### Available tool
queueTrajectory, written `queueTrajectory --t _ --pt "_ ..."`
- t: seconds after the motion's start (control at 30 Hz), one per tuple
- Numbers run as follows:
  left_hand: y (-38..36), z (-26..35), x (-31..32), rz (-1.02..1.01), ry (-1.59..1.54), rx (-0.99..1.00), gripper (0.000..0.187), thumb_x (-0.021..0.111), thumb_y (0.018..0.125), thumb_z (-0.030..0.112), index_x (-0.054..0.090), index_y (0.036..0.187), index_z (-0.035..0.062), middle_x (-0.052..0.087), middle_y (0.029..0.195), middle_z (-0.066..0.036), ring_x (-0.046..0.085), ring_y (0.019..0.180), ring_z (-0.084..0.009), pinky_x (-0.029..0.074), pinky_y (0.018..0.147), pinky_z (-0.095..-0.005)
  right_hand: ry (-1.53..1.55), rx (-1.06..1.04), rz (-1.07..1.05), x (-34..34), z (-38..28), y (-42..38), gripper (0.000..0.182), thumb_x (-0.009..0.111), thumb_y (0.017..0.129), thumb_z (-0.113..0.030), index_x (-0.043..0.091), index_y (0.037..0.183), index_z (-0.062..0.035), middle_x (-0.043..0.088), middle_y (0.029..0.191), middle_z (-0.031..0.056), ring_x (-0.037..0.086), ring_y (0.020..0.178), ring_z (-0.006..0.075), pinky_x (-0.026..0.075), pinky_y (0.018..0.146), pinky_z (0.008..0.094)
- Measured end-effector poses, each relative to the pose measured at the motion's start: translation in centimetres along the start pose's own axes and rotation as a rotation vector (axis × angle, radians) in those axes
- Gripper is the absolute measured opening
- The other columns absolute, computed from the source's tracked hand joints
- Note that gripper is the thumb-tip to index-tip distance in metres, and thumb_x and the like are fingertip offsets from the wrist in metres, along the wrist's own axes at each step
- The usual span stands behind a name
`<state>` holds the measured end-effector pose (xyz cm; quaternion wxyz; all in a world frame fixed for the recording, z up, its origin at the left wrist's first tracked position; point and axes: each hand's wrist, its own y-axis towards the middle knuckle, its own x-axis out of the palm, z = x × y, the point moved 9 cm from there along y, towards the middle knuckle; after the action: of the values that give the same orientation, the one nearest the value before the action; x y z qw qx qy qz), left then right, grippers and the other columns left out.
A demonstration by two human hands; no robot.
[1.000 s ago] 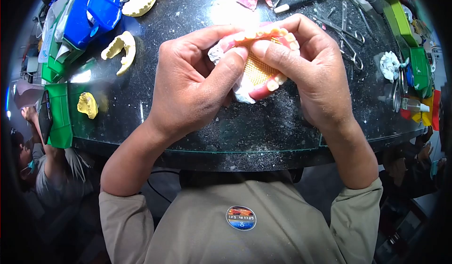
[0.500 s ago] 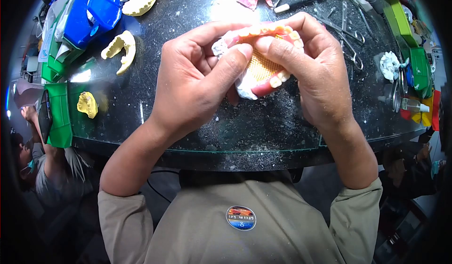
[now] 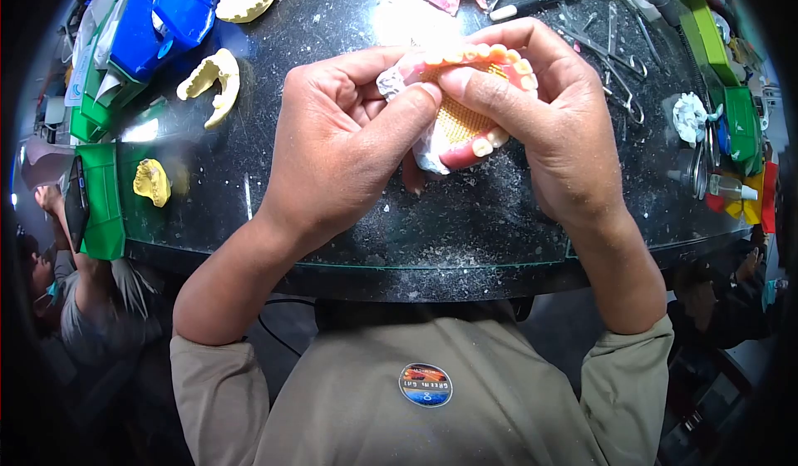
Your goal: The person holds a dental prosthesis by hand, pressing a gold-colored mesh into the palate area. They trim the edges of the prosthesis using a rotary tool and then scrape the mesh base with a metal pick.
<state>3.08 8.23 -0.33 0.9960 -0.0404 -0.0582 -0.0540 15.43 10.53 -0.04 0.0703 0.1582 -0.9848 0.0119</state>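
Observation:
A denture (image 3: pixel 470 118) with a row of teeth, pink gum and a gold mesh plate is held up between both hands over the dark table. White plaster clings to its left side. My left hand (image 3: pixel 349 138) grips that side, its thumb on the inner edge and its other fingers behind. My right hand (image 3: pixel 553 117) is wrapped round the right side, with the thumb lying across the mesh and the fingers behind the teeth. The two thumb tips almost meet at the upper middle of the plate.
Yellowish plaster pieces (image 3: pixel 218 83) and a smaller yellow one (image 3: pixel 152 182) lie left, near blue bins (image 3: pixel 187 9) and a green bin (image 3: pixel 103 204). Metal tools (image 3: pixel 611 59), crumpled white material (image 3: pixel 688 118) and a small bottle (image 3: pixel 731 187) are at right. Other people sit at both edges.
The denture has tilted slightly, showing the upper teeth more clearly. Both hands keep their hold on it, with small shifts of the fingers and thumbs.

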Motion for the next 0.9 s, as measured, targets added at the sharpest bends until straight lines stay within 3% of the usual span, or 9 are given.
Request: queueTrajectory --t 0.5,0.57,0.67,0.9 --pt "0.0 -0.2 0.3 -0.059 0.019 -0.059 0.020 0.055 0.087 0.008 0.061 0.098 -0.0078 0.063 0.067 -0.007 0.059 0.050 -0.0068 0.046 0.042 -0.0169 -0.075 0.009 -0.064 0.3 -0.3 0.1 0.025 0.065 0.083 -0.014 0.057 0.103 -0.0020 0.064 0.092 0.0075 0.063 0.085 0.0108 0.052 0.076 0.0239" --pt "0.1 -0.6 0.3 -0.098 0.049 -0.068 0.027 0.055 0.086 0.007 0.057 0.109 -0.0076 0.065 0.084 -0.008 0.061 0.068 -0.0072 0.049 0.059 -0.0179 -0.047 0.031 -0.082 0.3 -0.1 0.1 0.026 0.066 0.082 -0.015 0.057 0.104 -0.0022 0.064 0.093 0.0080 0.063 0.085 0.0115 0.052 0.076 0.0242" --pt "-0.1 -0.6 0.4 -0.186 0.055 -0.139 0.035 0.054 0.084 0.006 0.054 0.116 -0.0077 0.064 0.096 -0.009 0.062 0.082 -0.0081 0.049 0.075 -0.0198 0.014 0.076 -0.089 0.4 0.1 0.1 0.027 0.066 0.081 -0.013 0.057 0.104 -0.0021 0.064 0.094 0.0087 0.063 0.085 0.0122 0.053 0.076 0.0246" --pt "0.1 -0.8 0.6 -0.183 0.101 -0.115 0.040 0.054 0.081 0.005 0.051 0.118 -0.0079 0.063 0.103 -0.010 0.060 0.091 -0.0095 0.047 0.083 -0.0224 0.044 0.104 -0.083 0.4 0.1 0.0 0.027 0.066 0.081 -0.010 0.056 0.105 -0.0017 0.064 0.096 0.0099 0.064 0.086 0.0127 0.055 0.075 0.0249"
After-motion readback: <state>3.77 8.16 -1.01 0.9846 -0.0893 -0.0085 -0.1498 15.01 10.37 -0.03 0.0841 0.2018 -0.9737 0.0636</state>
